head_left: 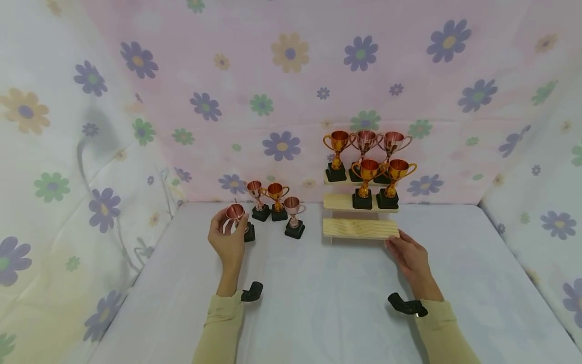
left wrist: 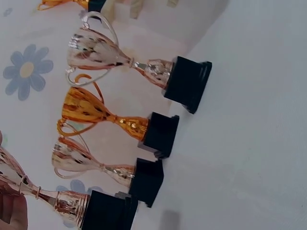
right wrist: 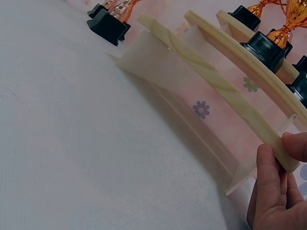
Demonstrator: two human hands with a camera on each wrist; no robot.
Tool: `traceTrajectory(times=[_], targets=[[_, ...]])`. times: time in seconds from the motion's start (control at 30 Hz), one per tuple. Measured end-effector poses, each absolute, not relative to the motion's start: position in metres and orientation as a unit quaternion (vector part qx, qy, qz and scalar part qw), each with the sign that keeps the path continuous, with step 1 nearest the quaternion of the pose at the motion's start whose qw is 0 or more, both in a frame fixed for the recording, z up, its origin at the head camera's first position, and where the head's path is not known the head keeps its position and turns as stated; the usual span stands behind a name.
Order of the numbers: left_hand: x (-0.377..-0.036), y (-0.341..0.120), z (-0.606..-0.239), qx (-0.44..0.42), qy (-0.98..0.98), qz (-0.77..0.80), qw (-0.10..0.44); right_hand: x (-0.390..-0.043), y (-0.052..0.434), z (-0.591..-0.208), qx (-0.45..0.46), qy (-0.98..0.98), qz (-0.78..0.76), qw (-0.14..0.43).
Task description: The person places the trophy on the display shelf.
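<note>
My left hand (head_left: pixel 229 236) grips a small copper trophy (head_left: pixel 235 212) around its cup and stem; its black base (left wrist: pixel 106 212) rests on the white table. Three more small trophies (head_left: pixel 276 201) stand just right of it, seen sideways in the left wrist view as a row (left wrist: pixel 108 117). My right hand (head_left: pixel 402 244) pinches the right end of the lowest plank (right wrist: pixel 225 91) of a three-step wooden shelf (head_left: pixel 359 228), thumb (right wrist: pixel 296 145) on top and fingers below. Three trophies (head_left: pixel 365 146) stand on the top step and two trophies (head_left: pixel 381 183) on the middle step. The lowest step is bare.
A white cloth covers the table (head_left: pixel 318 303). Flowered fabric walls (head_left: pixel 282 91) close in the back and both sides. The shelf stands against the back wall, right of centre. Black camera mounts (head_left: pixel 251 292) sit on both wrists.
</note>
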State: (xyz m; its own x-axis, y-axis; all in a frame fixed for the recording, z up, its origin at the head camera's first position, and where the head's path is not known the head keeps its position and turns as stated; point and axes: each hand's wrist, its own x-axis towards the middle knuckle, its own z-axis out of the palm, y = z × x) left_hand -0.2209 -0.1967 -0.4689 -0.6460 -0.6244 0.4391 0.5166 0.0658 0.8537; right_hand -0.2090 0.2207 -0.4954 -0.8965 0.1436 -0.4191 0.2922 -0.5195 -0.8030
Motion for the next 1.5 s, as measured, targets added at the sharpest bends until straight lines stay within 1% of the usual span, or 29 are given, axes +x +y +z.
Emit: traceTrajectory(times=[0.1,0.33,0.53,0.8,0.97,1.17,1.27,1.37,1.5], targets=[[-0.217,-0.194,-0.463,0.032,-0.587,-0.683,0.433,-0.209,0.222,-0.496,0.226,0.489,-0.841,0.045],[-0.206,-0.187,-0.451,0.027,-0.592,-0.673,0.443,-0.209,0.223,-0.496,0.227,0.491,-0.84,0.044],[-0.201,-0.179,-0.441,-0.007,-0.579,-0.674,0.459,-0.212,0.223,-0.496,0.229,0.485,-0.843,0.044],[-0.197,-0.168,-0.431,-0.071,-0.582,-0.676,0.447,-0.21,0.223,-0.496,0.228,0.487,-0.842,0.048],[-0.195,-0.157,-0.427,-0.104,-0.599,-0.681,0.408,-0.209,0.222,-0.497,0.224,0.5,-0.835,0.044],[-0.197,-0.135,-0.424,-0.185,-0.62,-0.697,0.308,-0.211,0.223,-0.497,0.234,0.489,-0.839,0.044],[-0.198,-0.122,-0.42,-0.211,-0.639,-0.691,0.262,-0.211,0.223,-0.498,0.24,0.483,-0.841,0.048],[-0.201,-0.108,-0.415,-0.224,-0.661,-0.678,0.23,-0.21,0.222,-0.498,0.239,0.483,-0.841,0.05],[-0.208,-0.092,-0.412,-0.241,-0.672,-0.669,0.206,-0.21,0.222,-0.498,0.233,0.484,-0.842,0.049]])
